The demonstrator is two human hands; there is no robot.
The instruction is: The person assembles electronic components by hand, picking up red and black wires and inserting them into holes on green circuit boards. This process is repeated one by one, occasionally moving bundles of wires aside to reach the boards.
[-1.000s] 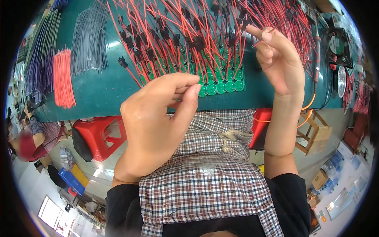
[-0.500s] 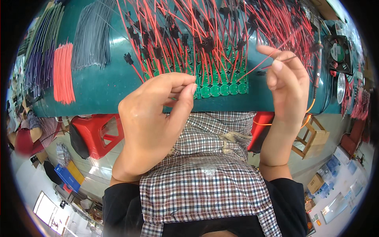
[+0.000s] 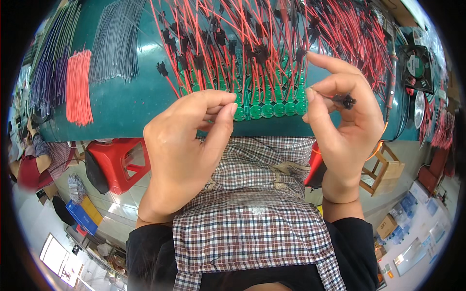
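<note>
My right hand [image 3: 347,106] pinches a wire lead whose black plug connector [image 3: 345,101] sticks out by its curled fingers; the index finger is raised, and the lead's other end is hidden. At the near left corner of the green round circuit boards [image 3: 268,111], my left hand [image 3: 187,136] has thumb and index finger pressed together. Whatever lies between those fingertips is too small to make out. Many red and black wires with black connectors [image 3: 259,53] stand up from the joined boards.
Bundles of red wires [image 3: 78,92], grey wires [image 3: 115,43] and dark purple wires [image 3: 48,72] lie on the green table's left. More red leads [image 3: 359,39] are heaped at the right, beside a soldering iron [image 3: 391,82] and a black fan [image 3: 417,68].
My right hand has turned and moved its fingertips left toward the boards. The lead's black connector now shows beside its fingers. My left hand stays pinched in nearly the same place.
</note>
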